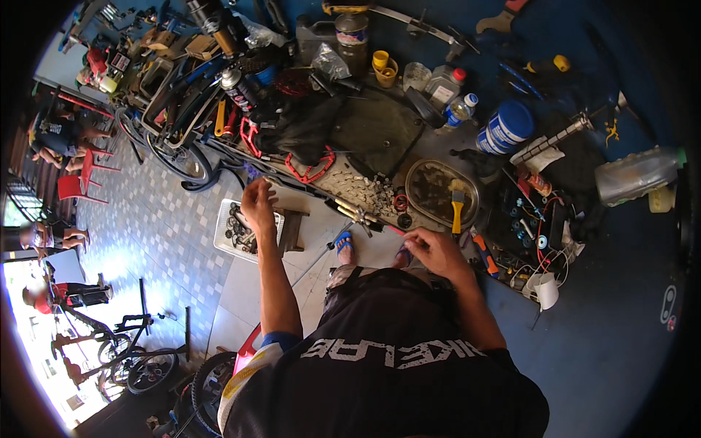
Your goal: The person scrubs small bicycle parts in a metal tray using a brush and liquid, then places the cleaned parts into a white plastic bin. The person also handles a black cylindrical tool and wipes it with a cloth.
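Note:
My left hand [258, 208] is raised above a white plastic basket [221, 237] of round metal parts. Its fingers are curled together, and what they hold, if anything, is too small to make out. By the bench's near edge, my right hand [436, 252] has its fingers closed at the end of a thin pinkish-red rod or handle [395, 230]. Between the hands, a brass-coloured metal fitting with crossing arms [355, 212] sits at the bench edge. Several small metal pieces [371, 196] lie heaped beyond it. Red bicycle pedals [310, 169] rest farther back.
To the right, an oval metal tray [410, 201] holds dark liquid and a yellow-handled brush [458, 212]. Bottles, a blue tub [506, 127] and a bin of loose tools [527, 219] crowd the bench. Bicycles [151, 370], red chairs [71, 187] and people occupy the left side.

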The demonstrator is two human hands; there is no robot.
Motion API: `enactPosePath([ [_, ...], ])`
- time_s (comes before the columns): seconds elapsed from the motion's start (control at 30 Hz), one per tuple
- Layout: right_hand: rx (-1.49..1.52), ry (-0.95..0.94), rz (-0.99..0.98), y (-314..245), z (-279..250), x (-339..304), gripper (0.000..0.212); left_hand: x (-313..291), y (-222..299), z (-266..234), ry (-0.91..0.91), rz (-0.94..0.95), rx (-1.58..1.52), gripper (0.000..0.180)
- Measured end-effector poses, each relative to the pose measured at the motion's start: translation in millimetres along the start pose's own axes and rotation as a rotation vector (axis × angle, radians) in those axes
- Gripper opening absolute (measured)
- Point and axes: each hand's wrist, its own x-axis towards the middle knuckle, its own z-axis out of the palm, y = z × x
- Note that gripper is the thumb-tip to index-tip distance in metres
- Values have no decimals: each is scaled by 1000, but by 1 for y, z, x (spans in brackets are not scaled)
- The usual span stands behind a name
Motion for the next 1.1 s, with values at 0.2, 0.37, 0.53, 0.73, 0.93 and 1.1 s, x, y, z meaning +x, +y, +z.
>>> enactPosePath([
  [0.2, -319, 283, 31, 44, -45, -16, 23, -8, 45, 98, -266, 375, 347, 18],
  [0.37, -323, 253, 118, 61, -51, -24, 25, -12, 42, 166, -463, 495, 862, 21],
  [0.53, -304, 245, 155, 64, -48, -33, 26, -21, 49, 198, -633, 431, 1253, 30],
  [0.73, -300, 232, 186, 63, -46, -39, 27, -12, 30, 212, -627, 389, 1317, 37],
  [0.93, -299, 283, 180, 72, -43, -41, 27, -5, 42, 199, -641, 221, 1167, 36],
  [1.1, -323, 248, 197, 70, -43, -39, 27, -12, 36, 217, -685, 350, 1236, 31],
])
